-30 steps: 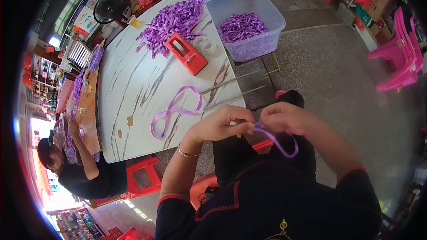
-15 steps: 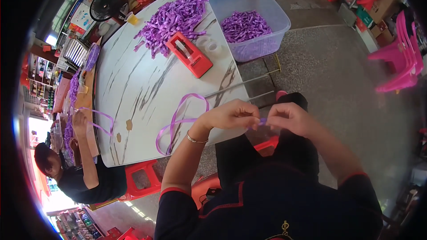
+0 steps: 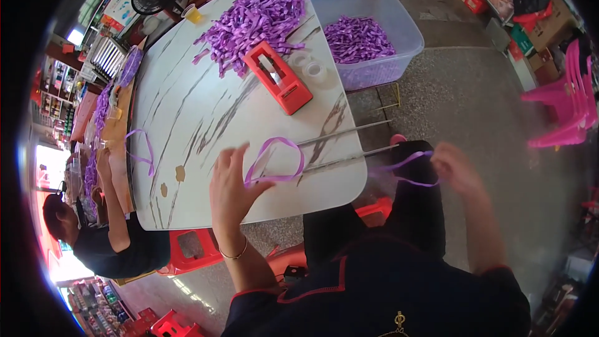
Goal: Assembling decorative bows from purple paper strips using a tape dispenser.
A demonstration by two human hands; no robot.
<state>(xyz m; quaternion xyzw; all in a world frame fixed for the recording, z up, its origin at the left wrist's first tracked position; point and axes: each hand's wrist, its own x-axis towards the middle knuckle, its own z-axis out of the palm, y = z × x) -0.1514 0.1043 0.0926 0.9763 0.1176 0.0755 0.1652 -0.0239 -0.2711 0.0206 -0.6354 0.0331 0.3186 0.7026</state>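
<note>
My left hand [image 3: 234,181] is open above the near part of the table, its thumb and fingers apart. Beside the thumb, a loop of shiny purple ribbon [image 3: 302,157] lies on the tabletop. Off the table's right edge, my right hand [image 3: 458,171] is closed on a purple ribbon [image 3: 415,157], which trails back leftward over my lap. That hand is slightly blurred. Two thin metal rods [image 3: 349,128] jut out past the table edge between my hands. Whether the ribbon joins the loop on the table is not clear.
On the marbled table [image 3: 193,100] are a red tape dispenser [image 3: 279,81], a heap of folded purple ribbons [image 3: 256,25], clear rings [image 3: 315,71] and a cup [image 3: 193,14]. A clear bin [image 3: 374,72] holds more ribbons. Another person [image 3: 100,237] handles ribbon at left; pink chairs [image 3: 564,103] stand right.
My hands have come apart from their pinch together. The left moved left over the table and opened; the right drew away to the right with the ribbon. The view shifted slightly.
</note>
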